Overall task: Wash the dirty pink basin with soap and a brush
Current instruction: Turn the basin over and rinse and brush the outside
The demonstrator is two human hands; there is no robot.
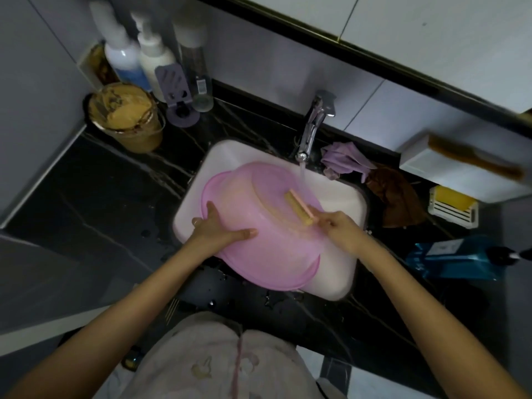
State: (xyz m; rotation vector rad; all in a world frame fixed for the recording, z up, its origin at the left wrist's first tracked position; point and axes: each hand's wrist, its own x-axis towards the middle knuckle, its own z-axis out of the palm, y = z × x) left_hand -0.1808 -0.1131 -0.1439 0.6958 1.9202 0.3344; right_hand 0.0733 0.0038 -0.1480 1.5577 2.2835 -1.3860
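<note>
A person standing at a white rectangular sink (342, 197) in the centre of the frame is scrubbing a translucent pink plastic basin (267, 254), which is lying upside down and tilted across the sink. The left hand (218, 228) is pressing flat on the basin's upturned base with fingers straight and spread. The right hand (336, 226) is gripping the handle of a pink-backed scrubbing brush with tan bristles (299, 207), whose bristles are touching the basin. Water is running from a chrome tap (312, 125) above centre onto the basin just beside the brush. On the black marbled countertop (115, 191), a yellow bar of soap (452, 198) is sitting in a white slatted dish (449, 216) at the right edge, with a crumpled lilac cloth (345, 159) and a brown cloth (397, 197) lying between it and the tap.
</note>
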